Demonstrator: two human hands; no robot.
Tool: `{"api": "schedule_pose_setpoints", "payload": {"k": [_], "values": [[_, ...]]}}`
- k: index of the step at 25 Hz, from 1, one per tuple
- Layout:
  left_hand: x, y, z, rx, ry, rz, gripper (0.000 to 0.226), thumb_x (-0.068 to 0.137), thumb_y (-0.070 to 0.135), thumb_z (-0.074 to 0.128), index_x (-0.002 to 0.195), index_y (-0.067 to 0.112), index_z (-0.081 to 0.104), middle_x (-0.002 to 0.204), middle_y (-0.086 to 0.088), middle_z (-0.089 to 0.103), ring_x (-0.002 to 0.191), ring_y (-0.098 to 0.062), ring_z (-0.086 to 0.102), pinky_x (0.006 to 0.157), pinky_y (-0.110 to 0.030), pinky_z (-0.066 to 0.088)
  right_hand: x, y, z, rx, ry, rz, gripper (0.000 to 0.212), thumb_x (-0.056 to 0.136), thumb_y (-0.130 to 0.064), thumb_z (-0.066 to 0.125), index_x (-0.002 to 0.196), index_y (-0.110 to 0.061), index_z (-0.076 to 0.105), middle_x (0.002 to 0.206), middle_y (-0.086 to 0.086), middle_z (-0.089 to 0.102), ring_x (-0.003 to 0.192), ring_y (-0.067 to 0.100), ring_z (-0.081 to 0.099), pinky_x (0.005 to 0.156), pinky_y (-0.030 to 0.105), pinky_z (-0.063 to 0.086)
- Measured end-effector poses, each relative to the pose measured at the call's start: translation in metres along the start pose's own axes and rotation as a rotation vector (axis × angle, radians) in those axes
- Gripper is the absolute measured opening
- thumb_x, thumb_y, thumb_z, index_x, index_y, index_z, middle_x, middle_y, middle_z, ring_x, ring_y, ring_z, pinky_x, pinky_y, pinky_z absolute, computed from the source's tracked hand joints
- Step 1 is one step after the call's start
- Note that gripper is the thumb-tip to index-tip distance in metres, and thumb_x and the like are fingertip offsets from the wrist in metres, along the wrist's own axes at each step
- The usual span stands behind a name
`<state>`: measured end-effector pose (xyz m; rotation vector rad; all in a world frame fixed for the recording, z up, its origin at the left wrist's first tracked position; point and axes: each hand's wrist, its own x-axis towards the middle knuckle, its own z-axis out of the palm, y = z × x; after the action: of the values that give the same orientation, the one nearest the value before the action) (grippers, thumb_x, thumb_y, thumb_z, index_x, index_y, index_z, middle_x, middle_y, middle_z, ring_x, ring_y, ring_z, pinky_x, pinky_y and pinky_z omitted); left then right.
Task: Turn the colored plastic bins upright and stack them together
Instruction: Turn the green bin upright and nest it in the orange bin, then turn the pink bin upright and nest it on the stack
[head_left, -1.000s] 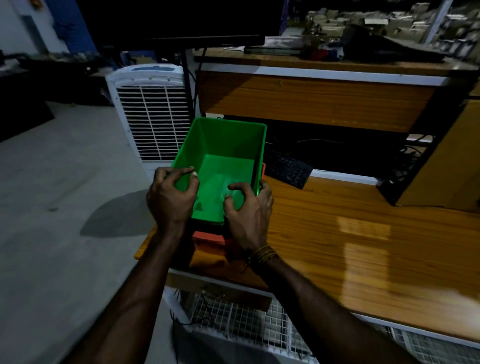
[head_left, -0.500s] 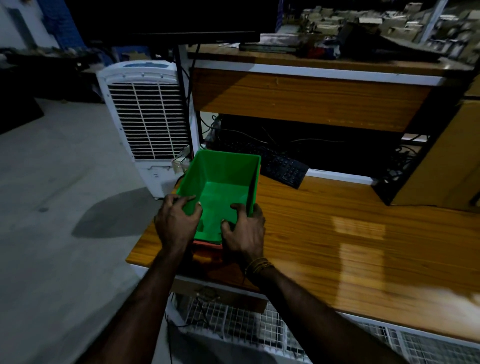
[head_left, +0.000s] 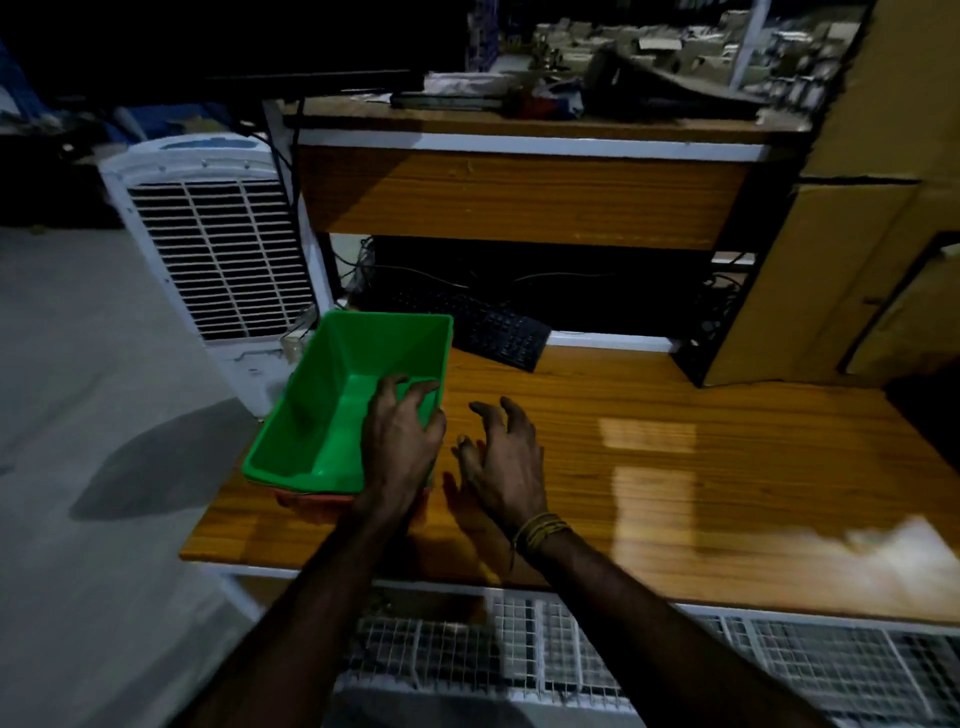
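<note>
Resting on green bin (head_left: 332, 415) rim, left hand (head_left: 400, 441) grip loose, right hand (head_left: 506, 457) released

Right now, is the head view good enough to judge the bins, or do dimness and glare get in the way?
Head view: dim room, yet the green bin reads clearly; the orange bin beneath shows only a shadowed edge; bright glare patches on the desk; wide-angle bending at the edges.
</note>
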<state>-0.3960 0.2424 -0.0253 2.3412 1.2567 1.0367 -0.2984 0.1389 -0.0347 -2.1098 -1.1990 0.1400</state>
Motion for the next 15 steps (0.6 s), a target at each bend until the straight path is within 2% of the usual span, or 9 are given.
{"api": "schedule_pose_setpoints", "payload": {"k": [4, 10, 15], "values": [[-0.018, 0.067, 0.047, -0.050, -0.082, 0.153, 0.035, 0.083, 0.022, 0.067, 0.119, 0.023, 0.066, 0.133, -0.010, 0.049, 0.121, -0.030, 0.050, 0.093, -0.041, 0.049, -0.007, 0.060, -0.048, -0.127, 0.072, 0.040, 0.051, 0.092, -0.035, 0.052, 0.141, -0.027, 0.039, 0.155, 0.014, 0.024, 0.141, 0.034, 0.025, 0.106, 0.052, 0.034], [-0.061, 0.174, 0.132, -0.032, -0.264, 0.244, 0.043, 0.090, 0.031, 0.062, 0.132, 0.030, 0.052, 0.147, -0.004, 0.034, 0.128, -0.027, 0.043, 0.088, -0.039, 0.052, -0.026, 0.166, -0.132, -0.211, 0.179, 0.186, 0.048, 0.092, -0.035, 0.050, 0.139, -0.030, 0.039, 0.155, 0.011, 0.023, 0.141, 0.032, 0.024, 0.107, 0.049, 0.031], [-0.089, 0.277, 0.200, -0.026, -0.383, 0.333, 0.047, 0.088, 0.030, 0.064, 0.134, 0.028, 0.052, 0.146, -0.008, 0.036, 0.128, -0.030, 0.044, 0.089, -0.039, 0.051, -0.044, 0.265, -0.214, -0.244, 0.246, 0.349, 0.050, 0.092, -0.036, 0.052, 0.139, -0.032, 0.037, 0.155, 0.010, 0.022, 0.142, 0.030, 0.022, 0.108, 0.050, 0.030]]}}
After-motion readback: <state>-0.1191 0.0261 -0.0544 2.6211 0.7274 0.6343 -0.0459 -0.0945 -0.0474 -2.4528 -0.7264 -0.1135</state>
